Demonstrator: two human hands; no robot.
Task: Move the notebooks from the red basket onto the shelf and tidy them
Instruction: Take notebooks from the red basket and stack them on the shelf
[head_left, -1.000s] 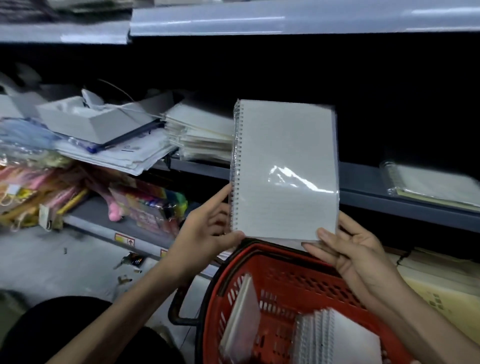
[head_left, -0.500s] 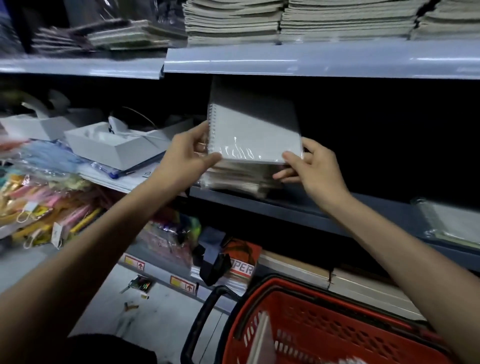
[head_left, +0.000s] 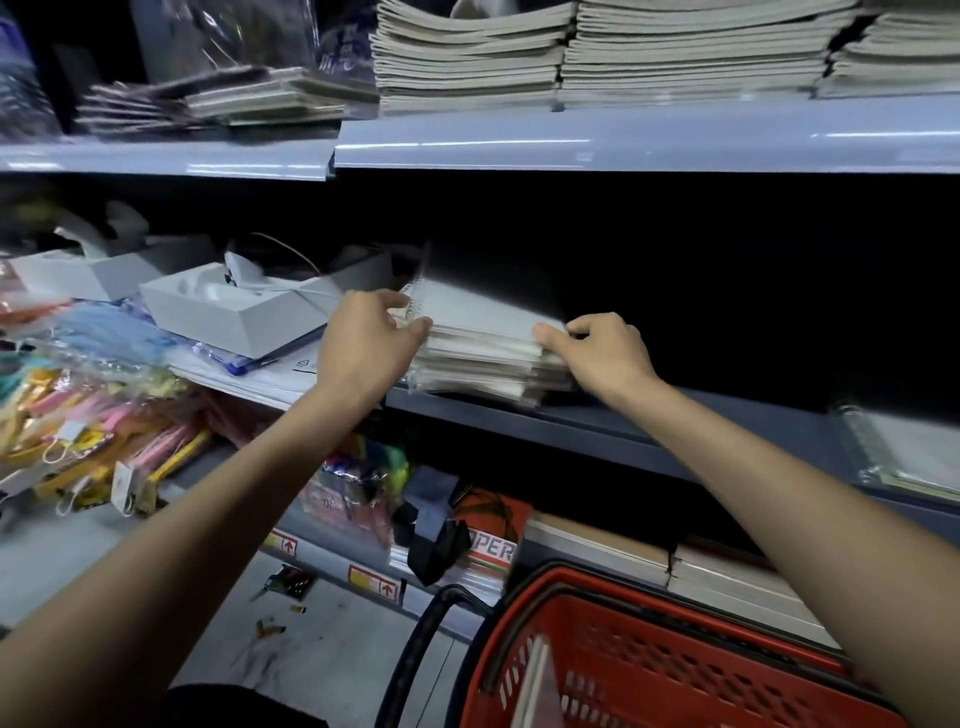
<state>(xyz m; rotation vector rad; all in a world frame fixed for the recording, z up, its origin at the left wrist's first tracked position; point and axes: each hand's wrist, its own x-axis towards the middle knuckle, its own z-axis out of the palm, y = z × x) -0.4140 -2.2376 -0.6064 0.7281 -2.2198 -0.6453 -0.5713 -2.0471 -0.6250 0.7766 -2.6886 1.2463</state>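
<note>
Your left hand (head_left: 363, 345) fingers (head_left: 415, 328) curled, pinching spiral corner of top notebook (head_left: 483, 306). Right hand (head_left: 605, 351) pinches opposite corner. It lies between both, flat on stack (head_left: 478, 366), shelf (head_left: 597, 431).

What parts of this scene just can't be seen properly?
Head view:
- shelf: its back is lost in darkness.
- basket: cut off by the bottom edge, contents mostly unseen.
- stack: blurred, so no count.
- top notebook: near corners covered by the left hand and right hand gripping them.

Left hand (head_left: 369, 343) and right hand (head_left: 605, 349) extend forward, fingers curled.
</note>
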